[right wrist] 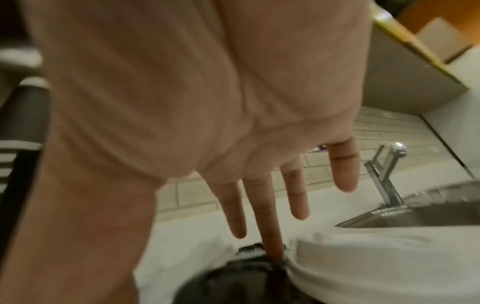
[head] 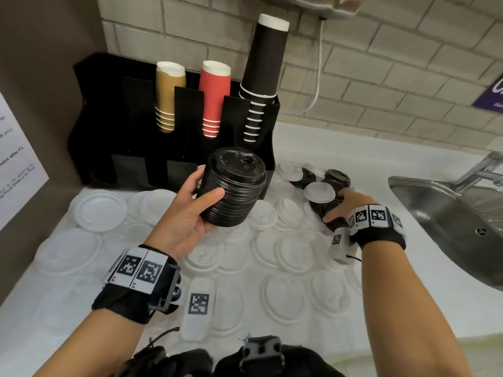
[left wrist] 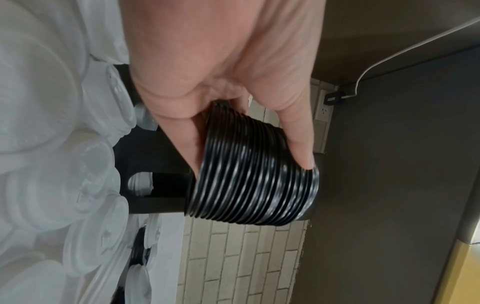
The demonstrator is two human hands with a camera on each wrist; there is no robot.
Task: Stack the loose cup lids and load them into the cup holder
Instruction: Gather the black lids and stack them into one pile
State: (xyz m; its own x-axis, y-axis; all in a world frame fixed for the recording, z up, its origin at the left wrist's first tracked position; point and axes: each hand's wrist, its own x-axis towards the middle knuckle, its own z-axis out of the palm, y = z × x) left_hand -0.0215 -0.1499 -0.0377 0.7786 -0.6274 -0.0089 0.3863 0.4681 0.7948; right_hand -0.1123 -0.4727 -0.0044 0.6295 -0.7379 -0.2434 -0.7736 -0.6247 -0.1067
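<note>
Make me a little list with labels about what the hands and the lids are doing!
left hand: holds a stack of black lids in the air
right hand: fingers straight, reaching to loose black lids on the counter
white lids: spread loose across the counter
cup holder: at the back, with gold, red and black cups
sink: on the right
</note>
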